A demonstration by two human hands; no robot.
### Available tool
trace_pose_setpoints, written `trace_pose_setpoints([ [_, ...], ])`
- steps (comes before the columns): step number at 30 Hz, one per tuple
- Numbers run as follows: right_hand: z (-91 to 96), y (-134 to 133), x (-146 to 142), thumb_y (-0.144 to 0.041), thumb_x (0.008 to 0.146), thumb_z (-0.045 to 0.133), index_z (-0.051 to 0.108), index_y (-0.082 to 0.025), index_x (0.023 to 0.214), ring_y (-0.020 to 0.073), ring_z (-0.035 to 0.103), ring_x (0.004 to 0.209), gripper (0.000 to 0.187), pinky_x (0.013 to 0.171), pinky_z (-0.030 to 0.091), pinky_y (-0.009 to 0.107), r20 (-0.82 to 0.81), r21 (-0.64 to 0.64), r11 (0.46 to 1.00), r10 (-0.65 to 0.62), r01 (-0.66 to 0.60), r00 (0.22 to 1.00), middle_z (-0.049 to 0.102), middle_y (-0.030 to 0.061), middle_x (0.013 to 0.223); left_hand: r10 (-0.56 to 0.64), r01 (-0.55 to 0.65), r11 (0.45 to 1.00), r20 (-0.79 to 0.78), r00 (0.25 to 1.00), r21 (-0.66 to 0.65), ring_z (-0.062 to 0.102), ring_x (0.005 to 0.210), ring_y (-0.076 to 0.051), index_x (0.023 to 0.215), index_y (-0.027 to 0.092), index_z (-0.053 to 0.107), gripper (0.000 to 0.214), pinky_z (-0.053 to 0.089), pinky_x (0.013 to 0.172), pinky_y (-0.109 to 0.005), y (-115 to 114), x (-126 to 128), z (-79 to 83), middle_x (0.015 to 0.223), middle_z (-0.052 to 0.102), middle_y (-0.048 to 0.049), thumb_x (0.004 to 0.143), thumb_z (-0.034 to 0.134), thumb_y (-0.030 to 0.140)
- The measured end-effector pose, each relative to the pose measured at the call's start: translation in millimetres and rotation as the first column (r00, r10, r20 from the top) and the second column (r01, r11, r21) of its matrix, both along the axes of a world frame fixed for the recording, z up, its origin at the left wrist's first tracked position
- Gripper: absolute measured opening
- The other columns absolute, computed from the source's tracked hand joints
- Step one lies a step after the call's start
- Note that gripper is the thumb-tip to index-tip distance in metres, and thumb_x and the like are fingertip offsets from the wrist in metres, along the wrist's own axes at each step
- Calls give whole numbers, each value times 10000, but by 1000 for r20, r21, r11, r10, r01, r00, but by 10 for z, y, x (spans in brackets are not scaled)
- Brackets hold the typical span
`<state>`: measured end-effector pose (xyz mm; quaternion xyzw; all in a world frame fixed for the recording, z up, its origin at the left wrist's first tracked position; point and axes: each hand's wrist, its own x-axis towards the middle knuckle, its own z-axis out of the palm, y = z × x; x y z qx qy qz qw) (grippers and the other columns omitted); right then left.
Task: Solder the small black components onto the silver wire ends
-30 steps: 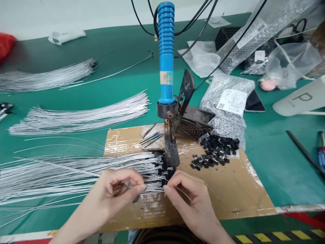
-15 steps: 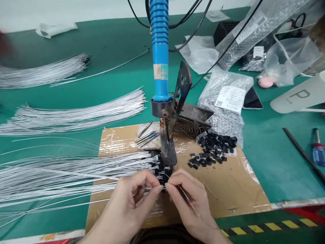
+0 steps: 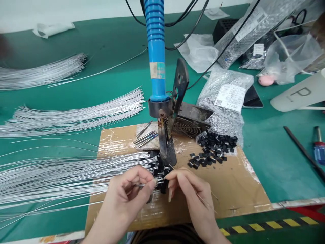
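My left hand (image 3: 129, 193) pinches the end of a thin silver wire (image 3: 142, 185) between thumb and fingertips, just left of a cluster of small black parts (image 3: 160, 169) fixed to wire ends. My right hand (image 3: 189, 191) is beside it, fingers curled, with a fine wire strand (image 3: 203, 200) running across the palm. Both hands hover over a taped cardboard sheet (image 3: 228, 189). A blue-handled soldering iron (image 3: 155, 51) stands upright in its metal holder (image 3: 167, 142) just beyond the hands. A broad bundle of silver wires (image 3: 56, 176) stretches to the left.
A pile of loose black parts (image 3: 213, 149) lies on the cardboard's right. Two more wire bundles (image 3: 76, 115) lie on the green table (image 3: 101, 74) at left. Silver bags (image 3: 225, 98), a phone (image 3: 251, 98), a pink object (image 3: 266, 80) and a screwdriver (image 3: 318, 145) sit at right.
The view has shifted slightly left and down. My left hand moved right toward the black parts and took a wire end; my right hand's fingers loosened from the pinch point.
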<state>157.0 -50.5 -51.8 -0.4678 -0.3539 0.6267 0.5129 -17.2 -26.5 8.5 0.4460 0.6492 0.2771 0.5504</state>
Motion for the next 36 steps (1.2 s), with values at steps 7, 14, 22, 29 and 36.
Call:
trace_pose_setpoints([
  [7, 32, 25, -43, -371, 1048, 638, 843, -254, 1052, 135, 653, 684, 236, 637, 515, 246, 31, 17, 998, 63, -63, 998, 696, 25, 828, 12, -12, 1000, -6, 1000, 29, 462, 572, -152, 744, 243, 721, 226, 342, 554, -278, -5, 30, 7, 651, 627, -2, 875, 740, 427],
  [14, 45, 37, -79, -358, 1005, 707, 865, -263, 1034, 115, 627, 638, 186, 608, 521, 223, -118, -43, 997, 63, -68, 991, 726, 23, 818, -1, 1, 999, 8, 1000, 50, 524, 613, -150, 753, 240, 712, 203, 384, 572, -253, -1, 35, -10, 652, 660, 6, 889, 743, 387],
  [22, 58, 29, -82, -366, 959, 767, 868, -248, 1018, 116, 609, 607, 166, 600, 533, 230, -204, -105, 991, 62, -84, 977, 740, 20, 766, -38, 40, 997, -33, 999, 72, 527, 598, -159, 756, 239, 706, 249, 379, 556, -271, -14, -6, -29, 656, 648, -6, 918, 720, 427],
  [29, 8, 39, -107, -358, 928, 805, 861, -223, 932, 90, 579, 543, 146, 530, 521, 195, -290, -149, 986, 31, -77, 957, 704, 6, 691, -37, 43, 994, -61, 997, 103, 436, 539, -137, 754, 242, 684, 243, 286, 516, -276, -31, 42, -28, 623, 582, 23, 937, 686, 403],
  [36, 8, 36, -118, -336, 907, 828, 847, -199, 865, 73, 553, 511, 145, 490, 496, 175, -342, -175, 981, 15, -80, 940, 703, 5, 686, -20, 27, 991, -55, 998, 129, 441, 546, -144, 748, 251, 671, 226, 319, 541, -282, -44, 83, -7, 617, 604, 30, 934, 683, 379],
])
